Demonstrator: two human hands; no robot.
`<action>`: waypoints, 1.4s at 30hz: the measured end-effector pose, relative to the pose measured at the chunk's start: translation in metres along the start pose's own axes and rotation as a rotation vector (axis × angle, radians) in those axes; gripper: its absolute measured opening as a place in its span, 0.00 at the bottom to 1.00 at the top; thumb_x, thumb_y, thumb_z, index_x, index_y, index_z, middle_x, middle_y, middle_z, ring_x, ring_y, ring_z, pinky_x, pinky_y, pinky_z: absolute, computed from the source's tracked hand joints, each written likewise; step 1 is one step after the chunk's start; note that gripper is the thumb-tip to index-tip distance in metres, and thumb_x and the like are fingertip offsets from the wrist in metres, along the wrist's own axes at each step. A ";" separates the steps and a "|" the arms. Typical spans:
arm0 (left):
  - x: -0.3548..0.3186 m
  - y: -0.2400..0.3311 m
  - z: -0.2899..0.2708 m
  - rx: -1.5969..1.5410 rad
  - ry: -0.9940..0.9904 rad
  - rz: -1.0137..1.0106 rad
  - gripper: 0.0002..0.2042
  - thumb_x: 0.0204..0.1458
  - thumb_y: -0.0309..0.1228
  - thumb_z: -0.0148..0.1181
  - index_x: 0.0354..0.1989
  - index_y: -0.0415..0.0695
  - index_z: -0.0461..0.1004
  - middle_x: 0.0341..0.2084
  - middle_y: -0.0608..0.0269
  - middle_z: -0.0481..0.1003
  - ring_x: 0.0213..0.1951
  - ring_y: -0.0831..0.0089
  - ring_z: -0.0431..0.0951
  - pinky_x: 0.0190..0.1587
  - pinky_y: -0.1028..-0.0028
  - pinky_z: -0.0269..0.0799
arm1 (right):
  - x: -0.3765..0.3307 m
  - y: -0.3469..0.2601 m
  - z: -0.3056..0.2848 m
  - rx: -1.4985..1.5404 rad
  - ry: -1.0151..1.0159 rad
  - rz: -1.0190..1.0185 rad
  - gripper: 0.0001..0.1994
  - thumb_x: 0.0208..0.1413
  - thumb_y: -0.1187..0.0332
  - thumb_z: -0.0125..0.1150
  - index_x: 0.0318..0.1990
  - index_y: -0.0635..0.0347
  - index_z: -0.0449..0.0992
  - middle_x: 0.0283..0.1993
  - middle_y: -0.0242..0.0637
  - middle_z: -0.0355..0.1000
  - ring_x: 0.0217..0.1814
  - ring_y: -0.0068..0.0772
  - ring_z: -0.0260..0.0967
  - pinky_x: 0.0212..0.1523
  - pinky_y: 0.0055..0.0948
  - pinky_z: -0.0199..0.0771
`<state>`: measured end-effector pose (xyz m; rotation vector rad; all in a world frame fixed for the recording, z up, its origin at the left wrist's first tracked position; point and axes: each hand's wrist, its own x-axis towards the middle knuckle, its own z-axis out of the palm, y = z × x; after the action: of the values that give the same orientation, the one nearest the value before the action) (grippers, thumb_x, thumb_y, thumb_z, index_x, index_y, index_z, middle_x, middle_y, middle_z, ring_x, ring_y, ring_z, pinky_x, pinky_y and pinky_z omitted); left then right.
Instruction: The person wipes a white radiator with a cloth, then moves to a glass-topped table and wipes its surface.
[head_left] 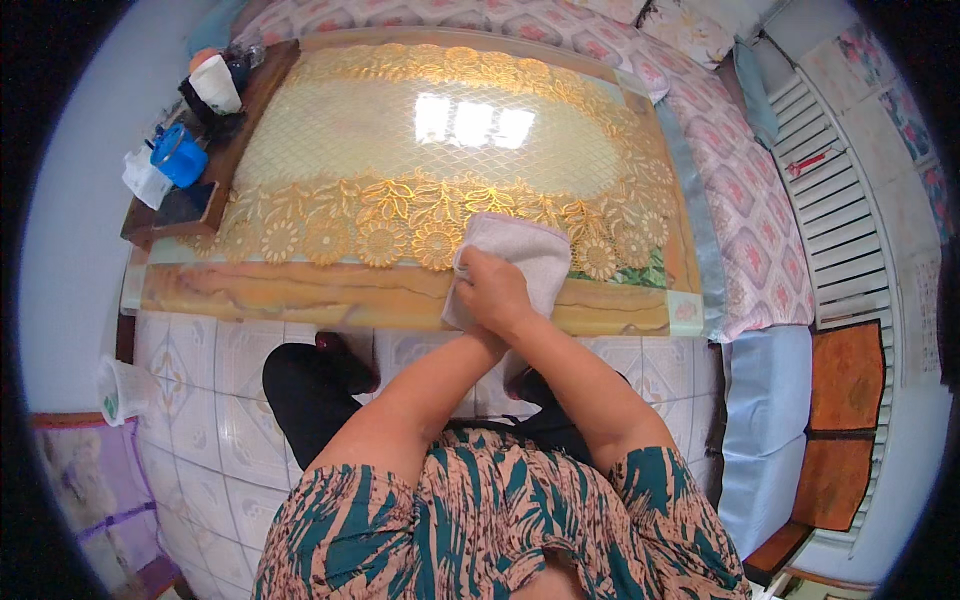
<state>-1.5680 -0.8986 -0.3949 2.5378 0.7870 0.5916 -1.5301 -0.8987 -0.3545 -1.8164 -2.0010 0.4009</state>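
Note:
A folded pale cloth [545, 262] with a pinkish edge lies at the near edge of the table, over the border of a gold lace-patterned tablecloth [340, 235]. My right hand [492, 285] is closed on the cloth, its fingers curled at the cloth's left side. My left hand [478, 338] comes in beneath the right wrist. Only its wrist end shows; its fingers are hidden behind the right hand and the cloth.
A wooden tray-like shelf [262, 110] at the table's far left bears a blue container [180, 155], a white tissue pack [147, 180] and a white roll [215, 85]. A patterned sofa cover [745, 200] borders the table's right and far sides. A white bin [122, 390] stands at the left.

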 end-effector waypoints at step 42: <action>-0.109 0.031 -0.018 -0.032 0.124 0.225 0.22 0.42 0.26 0.59 0.50 0.42 0.70 0.52 0.52 0.68 0.56 0.55 0.64 0.60 0.57 0.58 | -0.051 0.083 -0.009 -0.256 0.163 0.058 0.39 0.54 0.49 0.54 0.67 0.65 0.51 0.73 0.53 0.42 0.76 0.53 0.34 0.71 0.50 0.36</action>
<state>-1.6457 -0.9832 -0.3940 2.5984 0.5303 0.8338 -1.4491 -0.9405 -0.3911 -1.9910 -1.9633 0.0101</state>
